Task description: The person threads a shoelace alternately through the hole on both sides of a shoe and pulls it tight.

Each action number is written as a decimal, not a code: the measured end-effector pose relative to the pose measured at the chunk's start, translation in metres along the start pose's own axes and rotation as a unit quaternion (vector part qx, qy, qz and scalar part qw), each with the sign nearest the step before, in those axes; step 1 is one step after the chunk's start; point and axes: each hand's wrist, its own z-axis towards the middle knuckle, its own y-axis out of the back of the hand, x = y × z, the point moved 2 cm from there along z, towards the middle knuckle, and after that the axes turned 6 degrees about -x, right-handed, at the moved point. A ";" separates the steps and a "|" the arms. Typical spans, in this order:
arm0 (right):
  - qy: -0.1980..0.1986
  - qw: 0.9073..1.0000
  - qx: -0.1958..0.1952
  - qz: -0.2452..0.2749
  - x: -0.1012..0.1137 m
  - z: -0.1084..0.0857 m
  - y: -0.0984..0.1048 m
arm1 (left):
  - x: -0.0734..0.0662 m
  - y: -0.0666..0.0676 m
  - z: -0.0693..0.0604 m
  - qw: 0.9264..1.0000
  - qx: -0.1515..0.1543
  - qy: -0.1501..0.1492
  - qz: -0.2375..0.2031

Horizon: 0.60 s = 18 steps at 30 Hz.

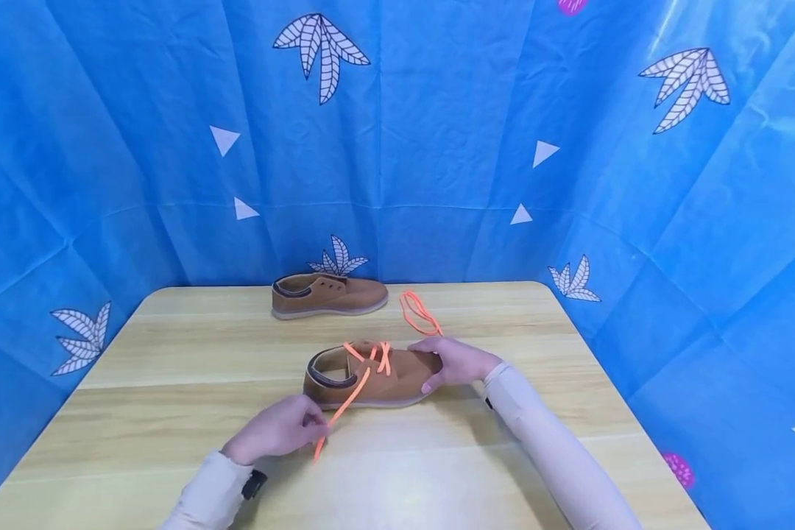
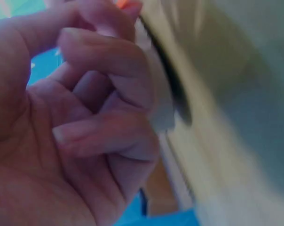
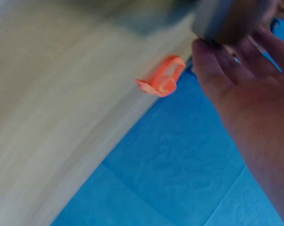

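A brown low-cut shoe (image 1: 404,383) sits on the table with its toe to the right. An orange shoelace (image 1: 354,396) runs through its eyelets and crosses over the front. My left hand (image 1: 278,427) pinches one end of that lace near the heel, a short tail hanging below the fingers. In the left wrist view, the other fingers (image 2: 109,134) curl toward the palm; only a scrap of orange shows at the top. My right hand (image 1: 460,361) grips the shoe's toe, thumb on the near side. In the right wrist view the toe (image 3: 238,21) is partly cut off.
A second brown shoe (image 1: 344,298), with bare eyelets, stands near the table's back edge. A looped bundle of orange lace (image 1: 419,313) lies to its right, beyond my right hand. Blue patterned sheeting (image 1: 450,147) surrounds the back and sides of the wooden table (image 1: 192,368).
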 end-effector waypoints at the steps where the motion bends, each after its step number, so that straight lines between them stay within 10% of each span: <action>1: 0.000 1.000 0.000 0.008 0.002 0.003 0.003 | 0.000 0.006 0.000 1.000 0.000 0.014 0.011; 10: -0.031 0.996 -0.036 0.080 0.053 0.076 0.020 | -0.020 0.068 0.017 0.981 -0.071 0.134 0.118; 18: -0.138 0.986 0.072 0.067 0.081 0.124 -0.006 | -0.028 0.056 0.055 0.975 -0.096 0.150 0.134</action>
